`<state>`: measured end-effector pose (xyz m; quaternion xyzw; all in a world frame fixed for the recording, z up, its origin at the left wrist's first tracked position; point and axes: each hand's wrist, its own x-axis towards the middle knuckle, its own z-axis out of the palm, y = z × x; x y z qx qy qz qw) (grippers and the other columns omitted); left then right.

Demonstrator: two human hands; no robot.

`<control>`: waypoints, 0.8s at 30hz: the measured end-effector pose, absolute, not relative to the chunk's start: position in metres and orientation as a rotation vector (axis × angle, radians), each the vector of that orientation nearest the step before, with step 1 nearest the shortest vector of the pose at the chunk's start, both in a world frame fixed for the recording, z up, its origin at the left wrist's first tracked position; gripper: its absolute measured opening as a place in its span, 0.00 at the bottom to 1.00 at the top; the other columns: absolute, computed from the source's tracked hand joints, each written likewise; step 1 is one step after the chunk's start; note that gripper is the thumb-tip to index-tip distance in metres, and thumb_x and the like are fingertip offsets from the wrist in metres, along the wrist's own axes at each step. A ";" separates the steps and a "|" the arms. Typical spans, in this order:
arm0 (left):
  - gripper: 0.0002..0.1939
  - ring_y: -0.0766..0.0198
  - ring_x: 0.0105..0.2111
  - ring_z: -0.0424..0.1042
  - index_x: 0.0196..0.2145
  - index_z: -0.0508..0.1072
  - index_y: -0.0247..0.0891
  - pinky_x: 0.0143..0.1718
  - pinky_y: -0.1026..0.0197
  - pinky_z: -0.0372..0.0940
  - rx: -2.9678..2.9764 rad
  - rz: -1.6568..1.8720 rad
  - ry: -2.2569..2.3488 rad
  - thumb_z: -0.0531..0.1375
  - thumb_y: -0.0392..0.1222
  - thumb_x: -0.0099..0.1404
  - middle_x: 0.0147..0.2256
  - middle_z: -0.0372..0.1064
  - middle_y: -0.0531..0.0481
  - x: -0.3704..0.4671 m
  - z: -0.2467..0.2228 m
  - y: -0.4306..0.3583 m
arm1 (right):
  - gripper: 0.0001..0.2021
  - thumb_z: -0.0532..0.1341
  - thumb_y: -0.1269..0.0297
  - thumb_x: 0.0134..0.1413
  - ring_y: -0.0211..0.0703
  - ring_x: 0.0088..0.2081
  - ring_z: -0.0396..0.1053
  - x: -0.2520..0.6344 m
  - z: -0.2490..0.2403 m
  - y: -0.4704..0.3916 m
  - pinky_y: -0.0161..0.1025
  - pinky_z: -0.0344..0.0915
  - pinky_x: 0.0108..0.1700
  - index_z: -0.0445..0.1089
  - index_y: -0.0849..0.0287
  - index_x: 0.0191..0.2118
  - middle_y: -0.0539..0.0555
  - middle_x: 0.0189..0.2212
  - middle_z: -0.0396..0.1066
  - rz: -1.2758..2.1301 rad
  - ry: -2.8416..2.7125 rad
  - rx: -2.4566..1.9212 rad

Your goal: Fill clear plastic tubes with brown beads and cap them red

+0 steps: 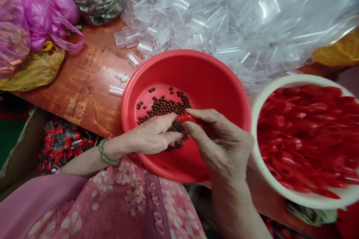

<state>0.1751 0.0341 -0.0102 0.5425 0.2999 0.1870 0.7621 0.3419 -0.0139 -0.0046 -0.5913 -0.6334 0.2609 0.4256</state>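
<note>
My left hand (pixel 153 133) is closed around a small clear plastic container (pixel 175 126), partly covered by the fingers. Between thumb and fingertips, my right hand (pixel 224 140) pinches a red plastic cap (pixel 187 118) at the container's open end; whether it is seated there I cannot tell. Both hands are over a red basin (pixel 215 78). Small round brown beads (pixel 165 106) lie loose across the basin floor, some hidden below my hands.
Right of the basin, a white tub (pixel 259 164) holds many red plastic pieces (pixel 308 134). Clear plastic containers (pixel 179 18) are heaped behind. Pink bags (pixel 47 11) sit at the back left on the wooden table (pixel 84 86). Below, a carton (pixel 19 149) contains red-capped containers (pixel 66 138).
</note>
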 end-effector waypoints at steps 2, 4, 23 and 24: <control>0.02 0.65 0.33 0.64 0.36 0.63 0.39 0.37 0.60 0.64 1.187 0.419 0.661 0.55 0.38 0.66 0.32 0.63 0.53 0.175 -0.011 0.034 | 0.11 0.67 0.67 0.55 0.42 0.38 0.76 0.342 -0.004 -0.013 0.43 0.75 0.41 0.77 0.51 0.45 0.52 0.38 0.78 0.686 -1.575 -1.478; 0.02 0.64 0.34 0.64 0.37 0.64 0.39 0.37 0.59 0.64 1.177 0.425 0.675 0.55 0.37 0.66 0.32 0.63 0.52 0.175 -0.011 0.033 | 0.12 0.67 0.67 0.55 0.42 0.38 0.76 0.341 -0.005 -0.014 0.43 0.75 0.40 0.77 0.50 0.45 0.51 0.38 0.78 0.684 -1.576 -1.465; 0.06 0.73 0.25 0.65 0.31 0.63 0.35 0.29 0.67 0.63 0.769 0.402 0.573 0.57 0.30 0.65 0.25 0.64 0.55 0.181 -0.011 0.030 | 0.36 0.61 0.49 0.52 0.53 0.36 0.70 0.337 -0.017 -0.012 0.49 0.67 0.39 0.59 0.66 0.62 0.63 0.37 0.72 -0.252 -2.227 -1.281; 0.06 0.73 0.25 0.65 0.31 0.63 0.35 0.29 0.67 0.63 0.770 0.398 0.567 0.57 0.30 0.65 0.25 0.64 0.55 0.180 -0.011 0.029 | 0.35 0.61 0.48 0.53 0.53 0.36 0.70 0.337 -0.016 -0.012 0.49 0.67 0.38 0.59 0.66 0.62 0.63 0.36 0.71 -0.267 -2.228 -1.268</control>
